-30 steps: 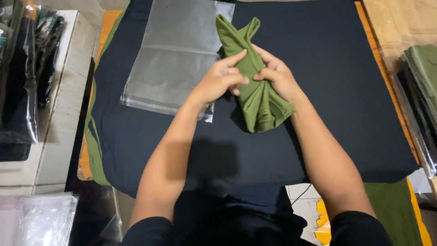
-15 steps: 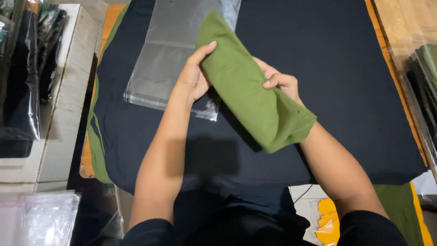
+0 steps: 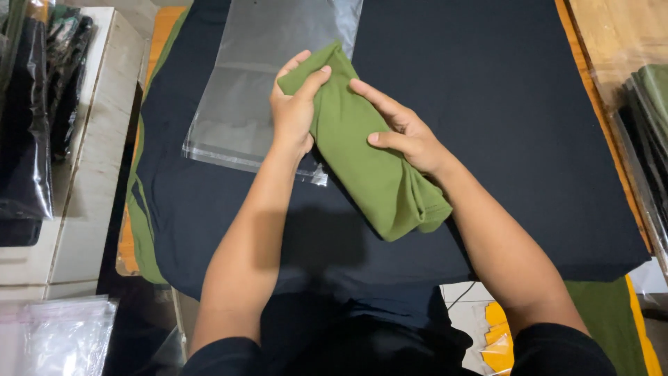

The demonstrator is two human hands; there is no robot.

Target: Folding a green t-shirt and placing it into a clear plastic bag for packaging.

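Over the middle of the bench (image 3: 591, 42), I see the folded green cloth (image 3: 376, 170) lying slantwise on the dark fabric (image 3: 487, 125) that covers the top. My left hand (image 3: 296, 104) is clamped on the cloth's upper end, thumb across the front and fingers curled behind. My right hand (image 3: 403, 132) lies on the cloth's right edge with its fingers spread, pressing rather than gripping. The cloth's upper end overlaps the clear plastic bag (image 3: 243, 97), which lies flat just to the left. Bagged dark garments (image 3: 28, 125) sit on the white shelf (image 3: 97, 139) at far left.
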